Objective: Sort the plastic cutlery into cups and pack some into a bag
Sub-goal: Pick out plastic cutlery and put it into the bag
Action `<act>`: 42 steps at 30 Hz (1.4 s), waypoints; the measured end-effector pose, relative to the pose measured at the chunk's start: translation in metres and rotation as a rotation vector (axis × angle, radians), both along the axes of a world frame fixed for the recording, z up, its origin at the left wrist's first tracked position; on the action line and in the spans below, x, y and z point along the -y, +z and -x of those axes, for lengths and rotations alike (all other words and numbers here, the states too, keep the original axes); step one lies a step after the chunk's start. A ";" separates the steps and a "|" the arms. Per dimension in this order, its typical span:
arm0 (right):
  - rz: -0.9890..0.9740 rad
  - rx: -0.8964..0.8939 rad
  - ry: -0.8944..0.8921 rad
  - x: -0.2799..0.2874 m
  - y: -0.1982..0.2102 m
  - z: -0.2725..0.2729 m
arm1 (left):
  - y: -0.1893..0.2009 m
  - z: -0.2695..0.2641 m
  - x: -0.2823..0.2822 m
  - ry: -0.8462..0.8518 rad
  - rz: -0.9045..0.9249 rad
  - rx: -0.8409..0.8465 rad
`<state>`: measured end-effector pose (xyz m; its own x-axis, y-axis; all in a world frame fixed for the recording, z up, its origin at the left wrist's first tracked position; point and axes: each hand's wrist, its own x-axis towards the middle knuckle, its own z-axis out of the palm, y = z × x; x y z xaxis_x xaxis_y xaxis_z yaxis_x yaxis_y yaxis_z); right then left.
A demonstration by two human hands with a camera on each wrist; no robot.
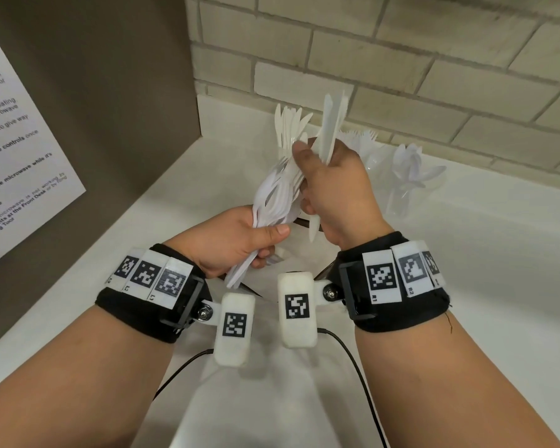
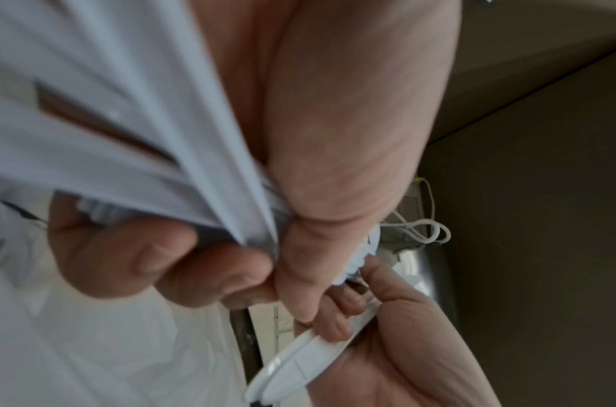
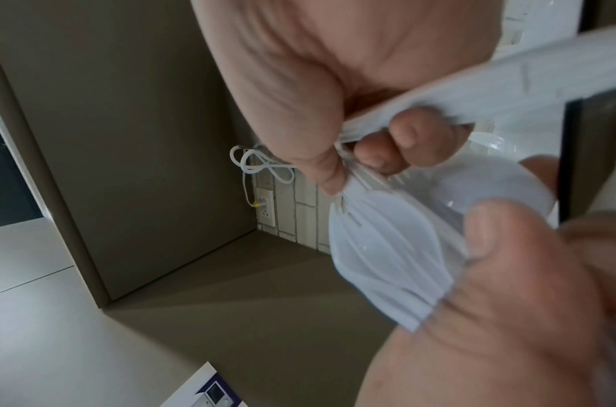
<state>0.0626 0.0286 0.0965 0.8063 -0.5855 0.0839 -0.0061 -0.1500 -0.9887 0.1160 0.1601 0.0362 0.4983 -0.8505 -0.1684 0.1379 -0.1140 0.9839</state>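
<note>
My left hand point(image 1: 269, 245) grips the handles of a bundle of white plastic spoons and forks point(image 1: 274, 195), seen close up as the bundle point(image 2: 125, 110) in the left wrist view. My right hand point(image 1: 314, 176) holds several white knives point(image 1: 332, 124) upright, and its thumb and fingers pinch at the heads of the bundle point(image 3: 386, 247). The knives point(image 3: 508, 91) cross its palm. Behind the hands clear cups stand by the wall: a cup of knives point(image 1: 288, 127), a cup of forks point(image 1: 364, 140) and a cup of spoons point(image 1: 408, 173).
A white counter point(image 1: 466, 253) runs to a pale brick wall point(image 1: 401, 76). A brown side panel point(image 1: 110, 92) with a printed notice point(image 1: 10, 176) closes the left. A white thing with dark edges point(image 1: 304, 223), partly hidden, lies under the hands. Black cables point(image 1: 362, 383) trail from the wrist cameras.
</note>
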 end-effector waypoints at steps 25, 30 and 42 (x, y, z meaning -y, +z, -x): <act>-0.221 0.737 -0.235 0.023 0.047 0.004 | 0.004 -0.014 0.006 0.212 0.088 -0.453; -0.153 0.567 -0.061 0.006 0.031 -0.003 | 0.013 -0.014 0.013 0.237 0.252 -0.516; -0.041 0.362 0.137 -0.001 -0.003 -0.004 | 0.019 -0.010 0.016 0.228 0.321 -0.660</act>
